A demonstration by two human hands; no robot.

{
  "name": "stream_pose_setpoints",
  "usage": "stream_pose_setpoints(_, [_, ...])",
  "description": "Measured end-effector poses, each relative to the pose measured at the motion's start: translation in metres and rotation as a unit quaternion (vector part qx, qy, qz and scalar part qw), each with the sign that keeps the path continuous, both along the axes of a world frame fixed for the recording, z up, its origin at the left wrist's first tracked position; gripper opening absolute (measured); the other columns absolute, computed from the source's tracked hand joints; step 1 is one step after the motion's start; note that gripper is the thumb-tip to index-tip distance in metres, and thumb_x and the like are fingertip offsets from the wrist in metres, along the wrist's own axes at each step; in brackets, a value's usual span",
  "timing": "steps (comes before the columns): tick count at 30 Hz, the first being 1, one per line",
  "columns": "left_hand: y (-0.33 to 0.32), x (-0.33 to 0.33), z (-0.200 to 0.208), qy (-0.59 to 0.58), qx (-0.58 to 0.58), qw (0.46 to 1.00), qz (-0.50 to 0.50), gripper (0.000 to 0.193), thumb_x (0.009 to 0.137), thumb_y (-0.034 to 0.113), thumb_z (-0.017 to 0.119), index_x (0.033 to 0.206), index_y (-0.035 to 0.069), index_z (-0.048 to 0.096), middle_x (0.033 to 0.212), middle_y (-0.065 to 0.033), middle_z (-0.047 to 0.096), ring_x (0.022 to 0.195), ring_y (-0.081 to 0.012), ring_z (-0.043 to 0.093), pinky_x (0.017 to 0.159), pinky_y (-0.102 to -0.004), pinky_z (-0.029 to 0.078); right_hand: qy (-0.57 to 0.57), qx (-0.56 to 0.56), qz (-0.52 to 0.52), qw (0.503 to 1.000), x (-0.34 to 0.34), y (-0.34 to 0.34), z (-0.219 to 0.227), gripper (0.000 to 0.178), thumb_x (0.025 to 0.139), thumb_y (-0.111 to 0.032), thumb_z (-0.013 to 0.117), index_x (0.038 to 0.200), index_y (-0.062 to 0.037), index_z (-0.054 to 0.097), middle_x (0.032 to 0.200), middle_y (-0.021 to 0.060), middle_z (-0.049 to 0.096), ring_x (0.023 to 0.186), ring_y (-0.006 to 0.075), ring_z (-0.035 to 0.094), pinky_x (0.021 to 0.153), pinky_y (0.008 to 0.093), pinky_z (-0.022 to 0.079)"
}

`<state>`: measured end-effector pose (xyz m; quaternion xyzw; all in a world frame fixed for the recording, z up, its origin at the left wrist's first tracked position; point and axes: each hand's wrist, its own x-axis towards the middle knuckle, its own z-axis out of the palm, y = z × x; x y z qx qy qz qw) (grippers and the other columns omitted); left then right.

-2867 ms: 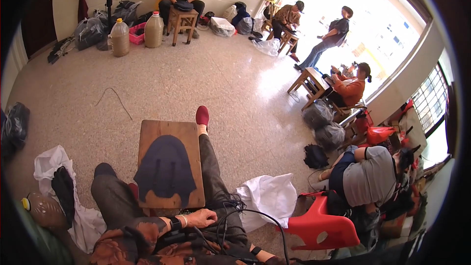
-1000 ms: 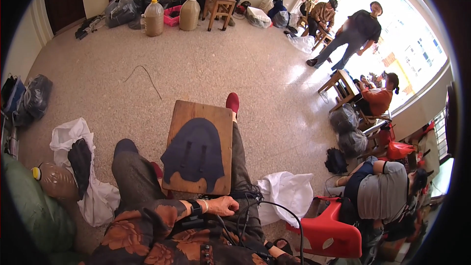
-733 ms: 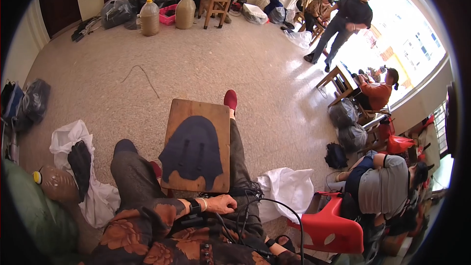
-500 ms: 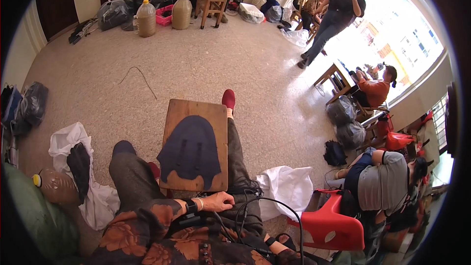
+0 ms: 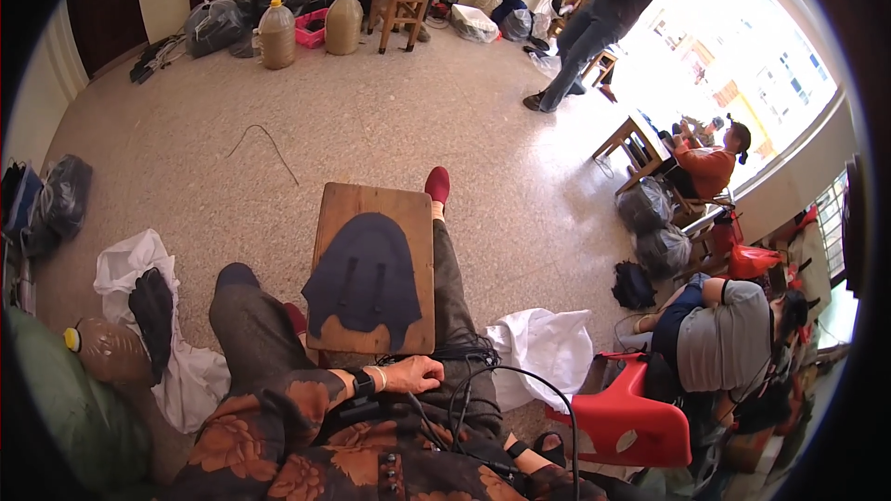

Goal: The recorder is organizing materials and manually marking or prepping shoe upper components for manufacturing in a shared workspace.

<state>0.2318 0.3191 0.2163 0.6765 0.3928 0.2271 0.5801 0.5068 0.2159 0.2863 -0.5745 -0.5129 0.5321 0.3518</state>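
Observation:
My left hand (image 5: 415, 374), with a dark watch and a pale bangle at the wrist, rests on my lap. Its fingers are curled in, and nothing shows between them. Just beyond it stands a wooden stool (image 5: 422, 264), between my knees. Flat on the stool top lies a dark blue cloth piece (image 5: 364, 280) with a rounded far end, two slits and a notched near edge. A bundle of black cords (image 5: 464, 351) lies on my thigh beside the left hand. My right wrist, with a black band, shows low on the right; the right hand itself is hidden behind dark clothing and cable.
A red plastic chair (image 5: 631, 422) and white cloth (image 5: 543, 353) are at my right. On the left lie another white cloth (image 5: 190, 376) and a jug (image 5: 111, 350). A thin cord (image 5: 264, 148) lies on the floor. Other people sit around; one person (image 5: 603, 14) is on foot.
The person on foot has moved leftward and farther away. The stool with the cloth piece sits slightly higher and more to the right in view. My left hand stays nearly where it was.

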Motion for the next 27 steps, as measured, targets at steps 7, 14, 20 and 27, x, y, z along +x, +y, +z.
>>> stream_pose_setpoints(7, [-0.001,0.000,0.002,0.008,-0.013,1.000,-0.007,0.020,0.089,0.018,0.063,0.098,0.000,0.062,0.087,-0.0120,0.067,0.081,-0.0224,0.062,0.076,-0.0358,0.050,0.004,0.004,0.009,1.000,-0.005,0.010,-0.004,0.006,0.086,-0.007,0.063,0.088,-0.0017,0.066,0.078,0.0029,0.066,0.070,0.0140,0.060,0.063,0.0302,0.050])
stream_pose_setpoints(14, [-0.001,0.000,0.000,-0.016,0.004,1.000,0.007,0.018,0.087,0.014,0.063,0.096,-0.001,0.061,0.083,-0.0132,0.066,0.078,-0.0239,0.063,0.074,-0.0360,0.050,0.006,0.005,0.015,1.000,-0.015,0.022,-0.008,0.006,0.085,-0.006,0.063,0.087,-0.0016,0.066,0.078,0.0026,0.066,0.069,0.0138,0.060,0.063,0.0301,0.050])
stream_pose_setpoints(20, [-0.001,0.000,-0.002,-0.026,0.062,0.997,0.023,0.016,0.084,0.012,0.064,0.093,0.000,0.061,0.082,-0.0155,0.066,0.078,-0.0269,0.064,0.073,-0.0380,0.049,0.007,0.003,0.029,1.000,-0.025,0.036,-0.011,0.006,0.085,-0.006,0.063,0.087,-0.0015,0.066,0.077,0.0024,0.067,0.069,0.0136,0.060,0.063,0.0300,0.050])
stream_pose_setpoints(27, [-0.003,-0.001,-0.004,-0.029,0.054,0.998,0.020,0.015,0.084,0.011,0.063,0.093,0.000,0.061,0.083,-0.0165,0.066,0.078,-0.0303,0.064,0.073,-0.0383,0.049,0.006,0.002,0.041,0.999,-0.034,0.049,-0.014,0.005,0.085,-0.006,0.063,0.086,-0.0014,0.066,0.076,0.0021,0.067,0.068,0.0134,0.060,0.062,0.0298,0.050])
